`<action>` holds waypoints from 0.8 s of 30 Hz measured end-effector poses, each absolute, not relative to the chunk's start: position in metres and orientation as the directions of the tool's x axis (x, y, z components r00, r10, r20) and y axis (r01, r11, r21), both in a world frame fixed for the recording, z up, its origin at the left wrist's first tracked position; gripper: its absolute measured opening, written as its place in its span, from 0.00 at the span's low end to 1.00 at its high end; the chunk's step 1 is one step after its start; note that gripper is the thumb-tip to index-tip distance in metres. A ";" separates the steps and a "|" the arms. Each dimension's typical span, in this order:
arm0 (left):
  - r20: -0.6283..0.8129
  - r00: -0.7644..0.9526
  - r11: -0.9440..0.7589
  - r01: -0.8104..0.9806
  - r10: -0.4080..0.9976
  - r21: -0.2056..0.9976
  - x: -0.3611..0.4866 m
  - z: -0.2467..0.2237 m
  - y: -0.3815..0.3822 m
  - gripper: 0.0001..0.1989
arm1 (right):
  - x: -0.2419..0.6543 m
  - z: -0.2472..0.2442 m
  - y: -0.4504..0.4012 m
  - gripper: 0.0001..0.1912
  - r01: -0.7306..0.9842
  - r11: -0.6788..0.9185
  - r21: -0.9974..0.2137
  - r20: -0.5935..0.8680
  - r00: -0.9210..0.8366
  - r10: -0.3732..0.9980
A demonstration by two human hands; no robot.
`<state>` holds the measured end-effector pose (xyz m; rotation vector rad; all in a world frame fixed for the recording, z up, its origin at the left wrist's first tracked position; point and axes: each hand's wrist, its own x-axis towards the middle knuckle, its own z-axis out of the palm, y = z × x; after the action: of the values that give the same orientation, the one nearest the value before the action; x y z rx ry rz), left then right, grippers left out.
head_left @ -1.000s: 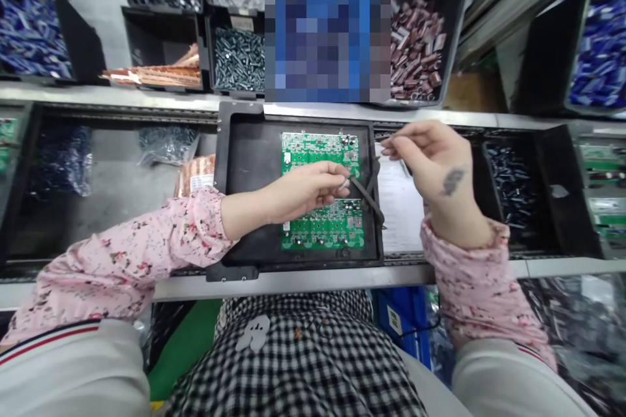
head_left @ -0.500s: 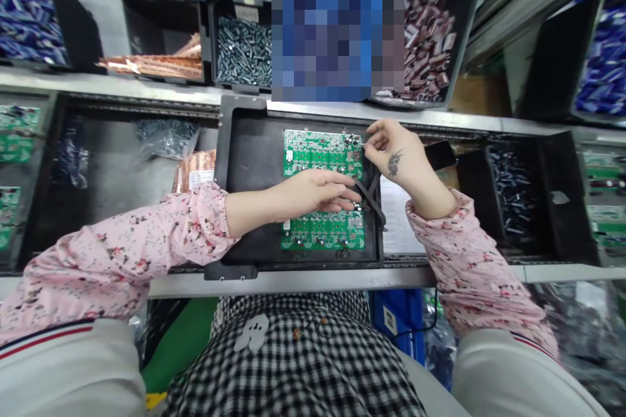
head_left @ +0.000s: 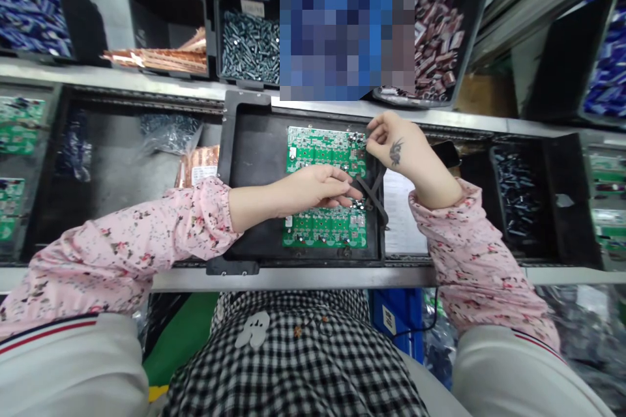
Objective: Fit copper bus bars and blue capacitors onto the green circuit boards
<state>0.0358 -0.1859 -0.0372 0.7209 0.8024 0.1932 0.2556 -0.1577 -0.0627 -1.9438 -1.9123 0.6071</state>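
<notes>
Two green circuit boards (head_left: 325, 228) lie one above the other in a black tray (head_left: 254, 143), with small parts along their right ends. My left hand (head_left: 317, 190) hovers palm partly up over the gap between them, fingers loosely stretched to the right, hiding part of both boards. At the upper board's top right corner is my right hand (head_left: 396, 146), thumb and fingertips drawn together in a pinch. Whatever it pinches is too small or hidden to make out. A dark crossed strap or clip (head_left: 374, 199) sits at the tray's right side, between my hands.
Behind the tray stand black bins of small parts, among them dark screws or pins (head_left: 249, 45) and brownish pieces (head_left: 437, 45). A printed sheet (head_left: 405, 215) lies right of the tray, and a parts box (head_left: 518, 195) beyond it. Bagged parts (head_left: 169, 133) lie at left.
The whole view has shifted slightly. My left hand has turned a little, its fingers now more spread. My right hand stays at the upper board's corner, still pinched.
</notes>
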 end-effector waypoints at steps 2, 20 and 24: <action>-0.571 0.698 0.730 0.103 0.431 0.676 0.035 -0.039 -0.185 0.04 | 0.255 -0.060 -0.151 0.14 0.878 -0.066 -0.475 -0.120 0.010 0.993; -0.583 0.658 0.647 0.187 0.477 0.740 0.032 -0.032 -0.183 0.13 | 0.250 -0.053 -0.125 0.20 0.988 0.106 -0.115 -0.234 -0.130 0.963; -0.556 0.666 0.625 0.169 0.498 0.762 0.031 -0.032 -0.184 0.14 | 0.255 -0.063 -0.128 0.20 0.971 0.122 -0.206 -0.121 -0.149 0.981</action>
<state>0.0313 -0.1836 -0.0316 0.9001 0.8463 0.2170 0.2546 -0.1277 -0.0627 -2.0202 -2.3193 0.3663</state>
